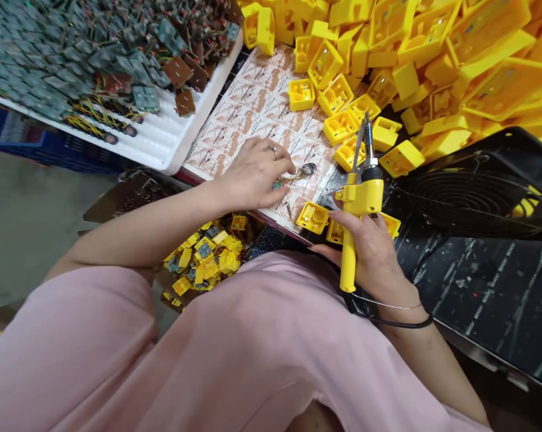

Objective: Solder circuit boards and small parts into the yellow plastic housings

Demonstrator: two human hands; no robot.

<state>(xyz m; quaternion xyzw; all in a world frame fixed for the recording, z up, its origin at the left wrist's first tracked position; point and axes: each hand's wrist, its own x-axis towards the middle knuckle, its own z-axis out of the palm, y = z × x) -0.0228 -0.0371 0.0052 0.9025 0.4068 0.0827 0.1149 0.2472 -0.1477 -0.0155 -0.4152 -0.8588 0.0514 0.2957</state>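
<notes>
As the right hand (375,252) grips a soldering gun (363,198), the left hand (253,174) curls over a circuit board (276,186), hold unclear, apparently positioning it, which calls for steadiness.

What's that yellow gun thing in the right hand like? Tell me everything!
The yellow tool looks like plastic, with a straight handle. Its pointy metal tip has a black collar, and a thin rod sits beside it. Both point away from the person, towards yellow cases. The right hand grips it. A thin silvery wire trails near the handle's bottom.
</notes>
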